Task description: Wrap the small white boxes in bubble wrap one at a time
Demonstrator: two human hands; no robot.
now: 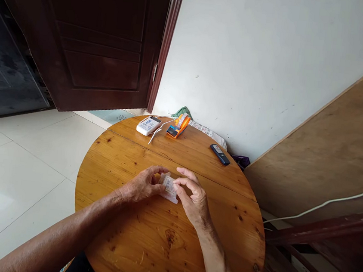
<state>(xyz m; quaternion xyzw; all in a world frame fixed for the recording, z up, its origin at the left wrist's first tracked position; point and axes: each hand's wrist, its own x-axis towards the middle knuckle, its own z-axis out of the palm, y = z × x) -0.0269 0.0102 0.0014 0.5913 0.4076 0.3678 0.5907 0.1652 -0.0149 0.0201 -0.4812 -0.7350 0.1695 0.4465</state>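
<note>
A small clear plastic packet with a white printed label lies low over the middle of the round wooden table. My left hand grips its left side, thumb in front and fingers behind. At the packet's right edge, the thumb and index finger of my right hand are pinched together by the label, and the other fingers are raised. What the packet contains is too small to make out.
Toward the table's back stand a white power bank with a white cable and an orange tape dispenser. A dark remote control lies at the right rear. The wall and a brown door stand behind.
</note>
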